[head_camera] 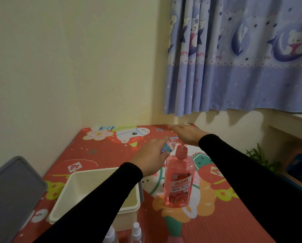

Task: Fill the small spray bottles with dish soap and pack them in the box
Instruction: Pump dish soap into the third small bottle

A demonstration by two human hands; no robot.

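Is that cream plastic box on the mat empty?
Cannot tell fully: the cream plastic box shows a bare inside, but the left sleeve hides part.

Left hand (pixel 149 159) wrapped around a small clear bottle (pixel 168 146), tilted with its mouth just beside the spout of the pink dish soap bottle (pixel 179 179); right hand (pixel 187 135) flat, palm down, over the pump head (pixel 181 152), both arms in black sleeves (pixel 243 165). Upright on a red cartoon-print surface (pixel 111 155), with a cream box (pixel 87 188) open to the left, a grey lid (pixel 11 193) beyond it. Two capped spray bottles (pixel 137 233) at the bottom edge, a blue bear-print curtain (pixel 243 58) above right.
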